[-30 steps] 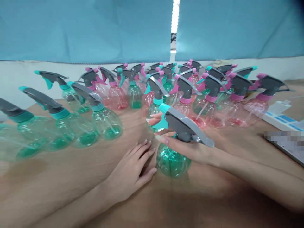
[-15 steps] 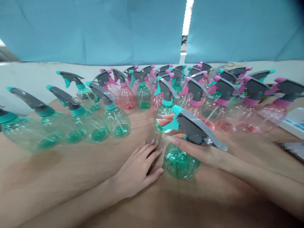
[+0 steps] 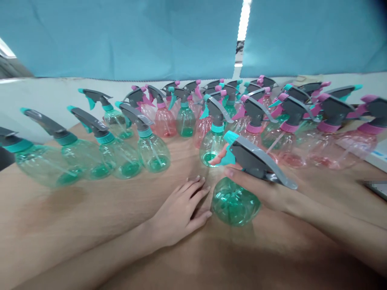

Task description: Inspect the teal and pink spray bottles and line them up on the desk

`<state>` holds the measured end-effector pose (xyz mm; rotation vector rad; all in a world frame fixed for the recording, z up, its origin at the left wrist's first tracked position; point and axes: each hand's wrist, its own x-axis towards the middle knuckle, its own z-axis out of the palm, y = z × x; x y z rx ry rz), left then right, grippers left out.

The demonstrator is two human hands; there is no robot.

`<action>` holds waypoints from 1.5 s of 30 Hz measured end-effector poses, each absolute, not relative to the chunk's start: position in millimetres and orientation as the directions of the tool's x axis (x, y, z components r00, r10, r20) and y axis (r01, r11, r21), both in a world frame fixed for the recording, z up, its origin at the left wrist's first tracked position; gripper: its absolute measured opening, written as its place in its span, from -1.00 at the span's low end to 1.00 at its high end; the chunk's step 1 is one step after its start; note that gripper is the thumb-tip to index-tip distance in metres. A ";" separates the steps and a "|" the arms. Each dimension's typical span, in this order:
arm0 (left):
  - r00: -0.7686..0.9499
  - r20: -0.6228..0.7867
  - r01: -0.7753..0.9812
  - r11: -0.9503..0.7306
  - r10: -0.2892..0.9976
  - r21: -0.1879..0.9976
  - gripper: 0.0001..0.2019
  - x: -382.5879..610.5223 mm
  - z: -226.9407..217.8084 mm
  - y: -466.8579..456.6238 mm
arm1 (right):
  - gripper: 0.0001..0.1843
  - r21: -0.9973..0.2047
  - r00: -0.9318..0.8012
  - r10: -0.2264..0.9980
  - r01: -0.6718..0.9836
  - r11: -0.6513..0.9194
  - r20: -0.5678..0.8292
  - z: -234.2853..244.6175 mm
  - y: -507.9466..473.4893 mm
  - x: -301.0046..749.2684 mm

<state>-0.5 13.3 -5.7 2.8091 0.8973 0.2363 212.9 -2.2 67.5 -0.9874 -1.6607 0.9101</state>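
Two bare hands share the near part of a brown tabletop (image 3: 121, 201). The left hand (image 3: 181, 211) lies palm down on it, fingers loosely spread and a little bent, holding nothing, its thumb tip just beside the nearest bottle. The right hand (image 3: 260, 189) is curled around the neck of that green spray bottle (image 3: 236, 203), thumb across the near side and fingers coming out on the far side by the teal trigger (image 3: 229, 158). This bottle is in front of the person, slightly right of centre, its gray head (image 3: 250, 157) tilting up to a teal nozzle at the left; whether its base bears fully on the table I cannot tell.

Just behind the right fingers stands another green bottle (image 3: 208, 145) with a teal collar. To the left, four green bottles (image 3: 155, 151) form a slanting row, each with a gray and teal head. To the right, pink bottles (image 3: 326, 155) with pink collars stand close together, near a white object with blue markings (image 3: 377, 155) at the edge of view. Farther back, pink and green bottles crowd and overlap before a white wall (image 3: 39, 96), and above it hangs a blue curtain (image 3: 121, 40) with a bright strip (image 3: 244, 24) showing through
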 end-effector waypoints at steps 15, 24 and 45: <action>0.810 0.095 0.548 -0.804 0.579 0.228 -0.50 -1.0 -6.4 14.0 | -0.92 -0.870 -0.206 0.897 0.234 0.434 0.392 64.3 -1.0 213.8; 0.804 0.098 0.548 -0.794 0.587 0.263 -0.52 -0.6 -6.0 15.1 | -0.67 -0.888 -0.263 0.868 0.079 0.454 0.420 59.8 0.2 211.6; 0.806 0.064 0.559 -0.791 0.589 0.248 -0.50 0.1 -3.3 14.3 | -0.72 -0.815 -0.238 0.847 0.244 0.526 0.475 59.7 -0.6 212.9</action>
